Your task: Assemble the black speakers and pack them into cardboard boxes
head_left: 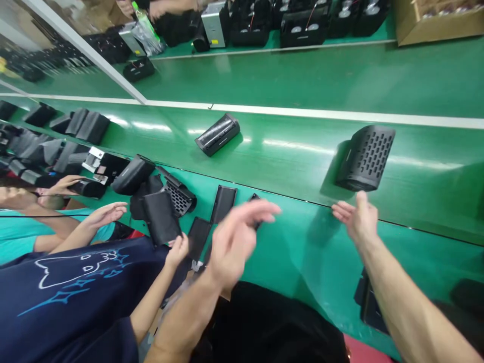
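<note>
A black speaker housing with a slotted grille (365, 159) stands tilted on the green belt at the right. Just below its lower edge is my right hand (359, 219), fingers apart and holding nothing; whether the thumb touches the housing I cannot tell. My left hand (238, 239), a little blurred, reaches over the near worktop with its fingers stretched out and nothing visible in them. Flat black panels (224, 203) lie just beyond and left of it, one partly hidden behind its fingers. Farther along the belt lies another black housing (218, 134).
To my left a co-worker in a dark blue shirt (86, 282) holds a black panel (161, 217), beside several housings. Dark parts (372, 305) lie under my right forearm. Across the belt are a white rail (302, 116), open black housings (304, 25) and a cardboard box (438, 27).
</note>
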Tool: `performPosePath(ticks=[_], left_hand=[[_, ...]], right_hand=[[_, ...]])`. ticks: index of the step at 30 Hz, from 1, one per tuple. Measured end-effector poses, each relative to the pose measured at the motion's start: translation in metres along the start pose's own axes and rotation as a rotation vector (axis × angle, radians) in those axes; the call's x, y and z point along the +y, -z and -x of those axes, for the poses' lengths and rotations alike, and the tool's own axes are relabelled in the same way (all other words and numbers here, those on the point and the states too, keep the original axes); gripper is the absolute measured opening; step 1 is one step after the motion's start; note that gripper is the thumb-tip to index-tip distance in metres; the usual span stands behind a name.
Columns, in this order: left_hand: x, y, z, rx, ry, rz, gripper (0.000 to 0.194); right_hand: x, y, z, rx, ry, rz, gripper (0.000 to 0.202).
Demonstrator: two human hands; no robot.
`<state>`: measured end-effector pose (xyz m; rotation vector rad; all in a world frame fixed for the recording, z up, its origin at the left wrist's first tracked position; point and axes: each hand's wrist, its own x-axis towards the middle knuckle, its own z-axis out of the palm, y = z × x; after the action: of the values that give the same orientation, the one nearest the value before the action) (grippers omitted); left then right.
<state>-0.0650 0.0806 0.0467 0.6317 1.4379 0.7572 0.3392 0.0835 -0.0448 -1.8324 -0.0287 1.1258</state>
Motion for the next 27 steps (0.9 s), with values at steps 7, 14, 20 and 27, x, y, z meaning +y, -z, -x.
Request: performPosePath(ticks=[7,14,20,27], left_hand=[[-0.021,-0.066,-0.098,0.036,-0.127,-0.773,0.023],[-0.043,-0.072,-0.09,-0.085,-0.047,-0.695,0.032],[-0.072,-0.091,-0.024,-0.22,0.131,-0.381,0.053],[-0.081,-0.086,0.039,-0.5,0.273,0.088,0.063]], right_hand=[[0.139,-0.042,0.127,-0.504,-0.158,0.171,0.039],[0.136,-0.05,0.123,-0.493,-0.092,0.121,0.046],[0.108,0.032,0.13,-0.35,0.006,-0.031,0.058],[0.082,0.095,0.159,-0.293,-0.044,-0.084,0.048]])
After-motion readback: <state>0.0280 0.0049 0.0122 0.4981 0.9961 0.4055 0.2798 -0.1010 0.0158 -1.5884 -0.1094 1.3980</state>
